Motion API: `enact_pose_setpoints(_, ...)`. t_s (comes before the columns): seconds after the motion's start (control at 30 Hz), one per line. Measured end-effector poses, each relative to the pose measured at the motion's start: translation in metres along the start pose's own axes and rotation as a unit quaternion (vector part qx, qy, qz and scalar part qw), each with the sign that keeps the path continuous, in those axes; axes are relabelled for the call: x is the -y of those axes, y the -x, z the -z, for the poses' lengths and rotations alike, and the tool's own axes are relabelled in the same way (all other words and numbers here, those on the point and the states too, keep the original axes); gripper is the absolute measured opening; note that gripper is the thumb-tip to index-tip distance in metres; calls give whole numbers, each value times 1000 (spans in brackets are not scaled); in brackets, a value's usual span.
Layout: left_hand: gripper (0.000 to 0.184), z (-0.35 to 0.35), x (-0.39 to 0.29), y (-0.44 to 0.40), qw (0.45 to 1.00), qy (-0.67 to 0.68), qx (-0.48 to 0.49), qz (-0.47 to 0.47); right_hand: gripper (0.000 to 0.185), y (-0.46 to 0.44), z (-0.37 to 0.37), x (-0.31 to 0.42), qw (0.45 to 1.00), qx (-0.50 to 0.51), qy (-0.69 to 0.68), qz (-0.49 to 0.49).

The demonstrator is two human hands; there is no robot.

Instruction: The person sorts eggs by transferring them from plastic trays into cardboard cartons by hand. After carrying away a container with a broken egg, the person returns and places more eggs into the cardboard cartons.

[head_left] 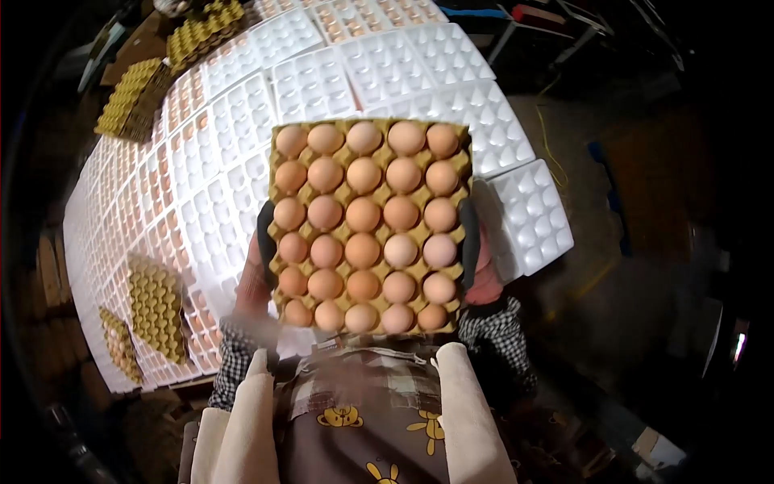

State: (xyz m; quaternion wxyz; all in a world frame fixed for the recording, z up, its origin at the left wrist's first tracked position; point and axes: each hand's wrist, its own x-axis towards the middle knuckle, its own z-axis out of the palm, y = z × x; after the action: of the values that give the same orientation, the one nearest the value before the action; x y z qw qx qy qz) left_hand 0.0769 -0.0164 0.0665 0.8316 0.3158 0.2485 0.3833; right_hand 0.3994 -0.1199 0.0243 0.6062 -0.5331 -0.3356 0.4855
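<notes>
Held level in front of my body is a yellowish-brown pulp egg tray (363, 195), filled with rows of brown eggs (363, 214). Its left edge is gripped by my left hand (265, 230), which wears a dark glove. My right hand (470, 242), gloved the same way, grips the opposite edge. Most of the fingers are hidden under and behind the tray. Below and beyond it spread many white molded egg trays (387, 64), some with eggs in their cups and others bare.
Stacks of yellow pulp trays stand at the upper left (133, 97) and the far left back (205, 32). Another pulp tray (157, 310) lies at the lower left, beside a smaller one with eggs (121, 343). A yellow cable (552, 145) runs along the dark floor on the right.
</notes>
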Motion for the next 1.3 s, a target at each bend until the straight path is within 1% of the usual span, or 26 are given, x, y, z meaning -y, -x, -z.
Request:
enact_pose_setpoints(0.07, 42, 14, 7, -4, 991, -67, -100, -53, 40, -64, 2, -4, 977, 72, 174, 97)
enact_pose_setpoints(0.1, 46, 33, 16, -13, 992, 55, -112, -23, 43, -97, 17, -14, 946, 159, 232, 163)
enact_pose_setpoints(0.13, 49, 23, 23, -16, 989, -3, -125, -79, 44, -126, 11, -18, 983, 156, -77, -66)
enact_pose_setpoints(0.2, 46, 61, 57, -25, 929, -251, -207, -178, 45, -166, 4, -34, 976, 134, -67, -157)
enact_pose_setpoints(0.27, 46, 63, 58, -12, 865, -407, -269, -116, 45, -174, 7, -34, 978, 118, 9, -171)
enact_pose_setpoints(0.3, 41, 33, 25, 3, 932, -159, -316, 75, 44, -173, 12, -34, 977, 87, 81, -178)
enact_pose_setpoints(0.33, 36, 40, 20, 17, 936, -90, -334, 62, 47, -159, 20, -30, 976, 82, 199, -19)
enact_pose_setpoints(0.4, 40, -21, 7, 49, 726, -586, -312, -178, 53, -108, -20, 38, 928, -48, 257, 264)
enact_pose_setpoints(0.47, 54, -38, 11, 57, 618, -756, -108, -187, 55, -43, -73, 94, 902, 160, 352, 192)
enact_pose_setpoints(0.53, 53, -30, 36, 56, 568, -795, -91, -192, 53, -1, -108, 77, 598, 363, 653, 290)
enact_pose_setpoints(0.6, 49, -15, 24, 57, 698, -694, -88, -153, 52, -2, -119, 60, 590, 336, 676, 286)
enact_pose_setpoints(0.63, 47, -14, 17, 61, 844, -505, -142, -110, 51, 0, -121, 57, 586, 329, 689, 272)
enact_pose_setpoints(0.67, 46, -12, 10, 69, 937, -286, -194, -56, 51, 1, -117, 58, 584, 331, 690, 271)
enact_pose_setpoints(0.7, 44, -8, -2, 73, 964, -172, -190, -62, 47, -2, -106, 62, 846, 303, 428, 102)
enact_pose_setpoints(0.73, 49, 5, 1, 71, 970, -151, -175, -78, 44, -6, -96, 68, 965, 227, 98, -83)
enact_pose_setpoints(0.8, 50, -11, -8, 59, 819, -550, -146, -76, 28, -6, -107, 81, 954, 173, -134, -206)
enact_pose_setpoints(0.87, 57, -25, 6, 34, 603, -778, -160, -78, 33, -22, -116, 86, 925, 291, 189, -154)
enact_pose_setpoints(0.9, 55, -20, 13, 34, 638, -742, -178, -101, 37, -18, -130, 68, 904, 290, 313, 4)
enact_pose_setpoints(0.93, 53, -12, 9, 31, 665, -710, -193, -129, 37, -12, -149, 62, 764, 219, 562, 228)
enact_pose_setpoints(1.0, 47, -6, -3, 31, 795, -559, -211, -106, 40, -18, -158, 48, 601, 214, 711, 296)
enact_pose_setpoints(1.03, 45, -10, -14, 29, 771, -586, -220, -121, 40, -22, -150, 46, 603, 212, 712, 290)
enact_pose_setpoints(1.1, 46, -16, -29, 18, 641, -720, -214, -158, 41, -44, -129, 52, 858, 262, 434, 89)
enact_pose_setpoints(1.13, 46, -11, -32, 8, 540, -801, -198, -164, 33, -42, -125, 61, 925, 255, 282, -5)
enact_pose_setpoints(1.2, 40, -19, -37, -4, 496, -854, -146, -56, 24, -48, -107, 53, 959, 265, 88, 50)
enact_pose_setpoints(1.27, 37, -25, -31, -8, 463, -874, -142, -45, 25, -60, -134, 80, 968, 209, 117, -70)
enact_pose_setpoints(1.3, 38, -26, -29, -11, 478, -866, -137, -44, 35, -74, -137, 64, 914, 235, 305, 129)
